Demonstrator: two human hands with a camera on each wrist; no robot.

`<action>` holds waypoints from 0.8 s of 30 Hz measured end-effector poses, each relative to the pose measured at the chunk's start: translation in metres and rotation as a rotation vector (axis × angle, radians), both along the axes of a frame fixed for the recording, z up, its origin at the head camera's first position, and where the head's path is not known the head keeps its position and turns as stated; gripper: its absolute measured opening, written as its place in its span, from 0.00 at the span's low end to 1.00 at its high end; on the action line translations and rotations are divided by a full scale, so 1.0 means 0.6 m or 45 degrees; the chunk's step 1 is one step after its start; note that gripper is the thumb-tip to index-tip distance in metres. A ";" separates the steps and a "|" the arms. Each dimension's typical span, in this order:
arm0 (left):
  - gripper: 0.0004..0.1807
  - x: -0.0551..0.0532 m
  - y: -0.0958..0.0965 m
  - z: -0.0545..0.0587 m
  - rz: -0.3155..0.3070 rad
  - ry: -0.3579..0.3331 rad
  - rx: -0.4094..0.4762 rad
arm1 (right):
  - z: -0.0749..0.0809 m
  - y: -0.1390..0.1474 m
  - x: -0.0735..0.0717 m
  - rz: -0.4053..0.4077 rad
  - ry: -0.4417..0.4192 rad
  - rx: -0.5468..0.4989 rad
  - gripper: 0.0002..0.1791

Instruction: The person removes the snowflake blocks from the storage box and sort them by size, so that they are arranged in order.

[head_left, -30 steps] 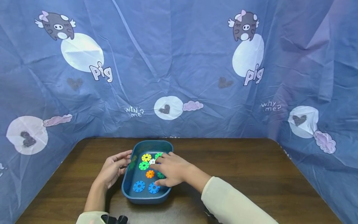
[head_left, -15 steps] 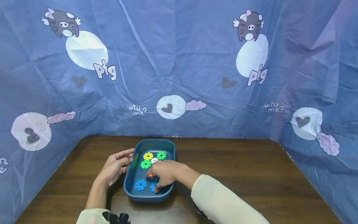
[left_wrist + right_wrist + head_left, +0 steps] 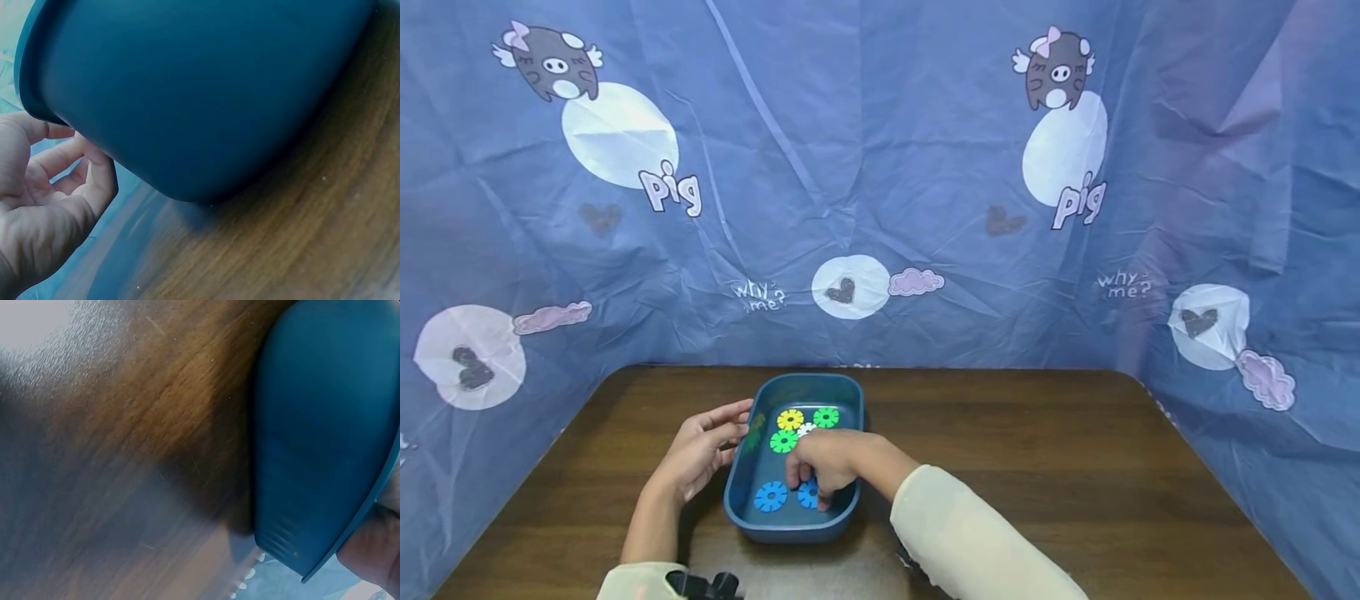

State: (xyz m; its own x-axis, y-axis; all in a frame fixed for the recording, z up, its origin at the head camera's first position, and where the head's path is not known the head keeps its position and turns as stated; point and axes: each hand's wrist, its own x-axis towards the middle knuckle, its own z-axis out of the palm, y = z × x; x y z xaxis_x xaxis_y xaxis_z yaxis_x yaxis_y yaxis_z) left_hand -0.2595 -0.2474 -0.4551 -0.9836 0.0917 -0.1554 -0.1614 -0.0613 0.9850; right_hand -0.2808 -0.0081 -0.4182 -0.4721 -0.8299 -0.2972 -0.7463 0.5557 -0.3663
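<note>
Discs: I count six in sight inside the blue tray (image 3: 790, 532). One blue disc (image 3: 771, 497) lies by the near-left corner; a second blue disc (image 3: 807, 494), nearer the near-right corner, is partly covered by the thumb. Toward the far edge: a yellow disc (image 3: 790, 419) on the left, a green disc (image 3: 826, 417) on the right. Another green disc (image 3: 784, 442) sits just nearer than the yellow, beside a white disc (image 3: 806, 429) partly behind the hand.

Right hand (image 3: 831, 458): reaches into the tray over the right edge, fingers bent downward. I cannot tell whether it pinches anything.

Left hand (image 3: 700, 454): fingers loosely parted, touching the tray's outer left wall under the rim.

Tray stands on the wooden tabletop (image 3: 1037, 467), left of centre, close to the far edge. Patterned blue cloth (image 3: 925, 167) hangs behind; both sleeves (image 3: 977, 533) are cream.
</note>
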 end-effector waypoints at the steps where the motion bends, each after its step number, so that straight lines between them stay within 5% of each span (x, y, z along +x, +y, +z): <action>1: 0.30 0.000 0.000 0.000 -0.002 0.004 -0.002 | 0.000 0.000 0.000 0.000 -0.003 -0.001 0.20; 10: 0.30 0.004 -0.002 0.001 -0.022 0.019 -0.019 | 0.005 0.001 -0.001 0.003 -0.026 0.010 0.18; 24: 0.30 0.003 -0.002 -0.001 -0.033 0.033 -0.032 | 0.007 0.012 -0.014 0.010 -0.156 -0.201 0.07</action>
